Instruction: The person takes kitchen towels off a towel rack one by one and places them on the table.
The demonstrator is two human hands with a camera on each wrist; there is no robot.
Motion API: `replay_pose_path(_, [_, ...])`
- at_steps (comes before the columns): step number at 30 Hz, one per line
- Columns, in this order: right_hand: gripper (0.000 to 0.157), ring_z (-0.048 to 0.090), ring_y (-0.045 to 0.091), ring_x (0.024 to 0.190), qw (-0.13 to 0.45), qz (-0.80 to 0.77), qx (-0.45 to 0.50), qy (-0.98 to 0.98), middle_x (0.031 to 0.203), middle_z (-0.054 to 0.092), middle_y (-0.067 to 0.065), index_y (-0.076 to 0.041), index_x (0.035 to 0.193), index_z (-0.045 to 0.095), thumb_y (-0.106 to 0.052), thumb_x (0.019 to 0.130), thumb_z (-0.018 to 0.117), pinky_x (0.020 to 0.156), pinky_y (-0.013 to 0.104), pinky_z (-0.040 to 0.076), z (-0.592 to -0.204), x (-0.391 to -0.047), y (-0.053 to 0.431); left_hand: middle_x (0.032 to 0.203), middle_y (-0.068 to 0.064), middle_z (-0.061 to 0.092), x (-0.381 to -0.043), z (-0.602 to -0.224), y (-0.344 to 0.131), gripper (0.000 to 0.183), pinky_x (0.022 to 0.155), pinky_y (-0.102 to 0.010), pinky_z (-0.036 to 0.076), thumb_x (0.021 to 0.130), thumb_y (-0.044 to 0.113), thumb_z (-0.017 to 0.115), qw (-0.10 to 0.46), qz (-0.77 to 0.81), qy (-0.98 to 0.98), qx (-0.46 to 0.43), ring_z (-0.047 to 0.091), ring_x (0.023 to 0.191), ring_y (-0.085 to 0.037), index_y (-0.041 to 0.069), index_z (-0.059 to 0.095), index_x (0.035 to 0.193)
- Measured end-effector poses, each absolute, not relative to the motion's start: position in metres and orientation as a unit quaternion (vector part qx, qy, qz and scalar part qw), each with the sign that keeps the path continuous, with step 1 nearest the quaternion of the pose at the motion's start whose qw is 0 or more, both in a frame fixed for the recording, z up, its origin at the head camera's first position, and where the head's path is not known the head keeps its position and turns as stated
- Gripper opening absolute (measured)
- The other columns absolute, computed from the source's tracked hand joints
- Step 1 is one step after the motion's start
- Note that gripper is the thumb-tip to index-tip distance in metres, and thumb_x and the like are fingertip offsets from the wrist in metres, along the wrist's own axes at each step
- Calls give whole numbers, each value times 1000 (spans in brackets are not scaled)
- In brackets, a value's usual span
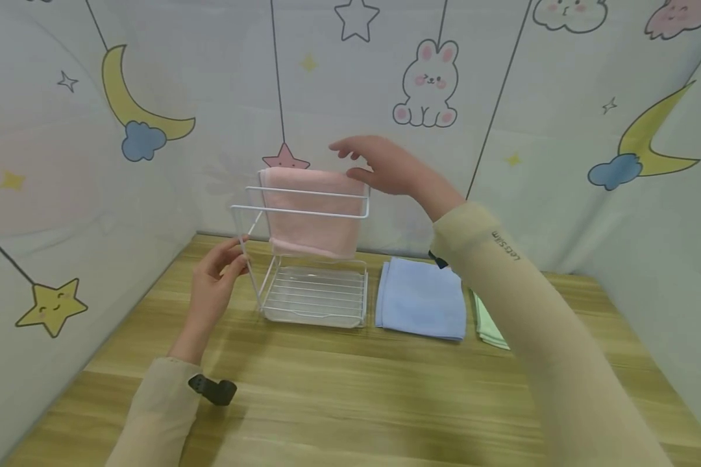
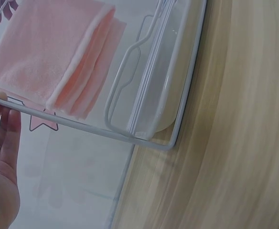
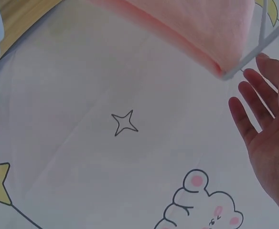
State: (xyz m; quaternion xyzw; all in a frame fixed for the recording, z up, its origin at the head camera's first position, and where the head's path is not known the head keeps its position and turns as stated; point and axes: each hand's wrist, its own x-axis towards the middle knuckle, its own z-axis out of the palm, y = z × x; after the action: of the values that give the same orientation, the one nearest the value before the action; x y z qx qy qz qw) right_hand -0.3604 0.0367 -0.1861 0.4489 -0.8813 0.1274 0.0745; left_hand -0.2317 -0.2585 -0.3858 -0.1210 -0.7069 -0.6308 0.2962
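Note:
A white wire rack [image 1: 300,211] stands on the wooden table, with a folded pink towel [image 1: 315,224] draped over its rear top bar. My left hand [image 1: 213,272] pinches the rack's left upright between thumb and fingers, which the left wrist view also shows on the wire [image 2: 68,121]. Above the towel's upper right corner is my right hand [image 1: 385,165], its fingers loosely extended and holding nothing. In the right wrist view that hand [image 3: 273,138] has its thumb right by the rack's corner, beside the pink towel [image 3: 211,28].
A clear tray [image 1: 315,320] sits in the rack's base. Right of it lies a folded blue towel [image 1: 420,301], then a green one [image 1: 489,324] partly hidden by my right sleeve. A printed white curtain [image 1: 222,78] closes off the back and sides.

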Motion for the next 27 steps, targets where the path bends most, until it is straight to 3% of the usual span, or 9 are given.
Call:
replay_pose_path(8, [46, 52, 26, 127, 56, 127, 447, -883, 140, 57, 6, -16, 145, 48, -20, 100, 58, 111, 38, 47, -200, -362, 15, 94, 17, 72, -232, -387, -258, 31, 77, -14, 62, 94, -4, 60, 298, -634, -703, -121, 66, 86, 1, -8, 59, 125])
replay_pose_path(19, [50, 52, 22, 103, 38, 99, 414, -904, 119, 58, 7, -21, 144, 50, -26, 97, 65, 90, 34, 53, -196, -363, -2, 93, 15, 72, -232, -385, -258, 32, 77, -15, 62, 94, 0, 62, 298, -637, -700, -122, 67, 85, -5, -7, 60, 125])
replay_pose_path(27, [34, 55, 22, 107, 43, 93, 412, -905, 117, 62, 6, -18, 132, 62, -24, 99, 61, 99, 36, 52, -200, -367, -8, 92, 17, 71, -233, -386, -257, 32, 77, -14, 62, 95, -1, 61, 301, -629, -705, -125, 67, 86, -3, -10, 58, 125])
